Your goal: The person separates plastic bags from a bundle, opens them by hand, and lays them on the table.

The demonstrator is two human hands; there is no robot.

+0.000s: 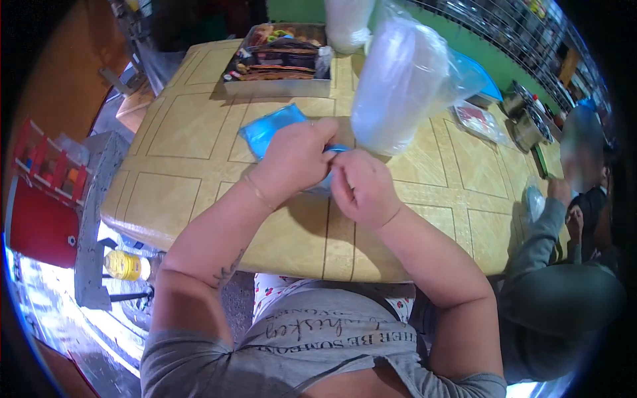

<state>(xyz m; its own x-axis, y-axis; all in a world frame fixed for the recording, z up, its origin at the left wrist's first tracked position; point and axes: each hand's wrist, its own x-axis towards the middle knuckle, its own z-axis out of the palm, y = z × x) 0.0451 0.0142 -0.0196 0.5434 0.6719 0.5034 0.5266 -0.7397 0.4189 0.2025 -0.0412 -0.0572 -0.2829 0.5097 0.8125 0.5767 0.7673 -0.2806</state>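
Note:
My left hand (pixel 296 156) and my right hand (pixel 366 188) meet over the table, both closed with fingers pinched. Between them is a small clear plastic bag with a blue edge (pixel 340 149); its lower part shows beneath my fingers, and the rest is hidden. Just beyond my left hand, a flat blue plastic packet (pixel 272 128) lies on the table. Close behind my right hand stands a large roll of clear plastic bags (pixel 400 86).
The table (pixel 265 229) has a yellow patterned cover. At its back sit a metal tray of food (pixel 279 89), another plastic-wrapped bundle (pixel 348 26) and a wrapped pack (pixel 479 122). Metal pots (pixel 529 129) stand right, near a seated person in a grey sleeve (pixel 541 232).

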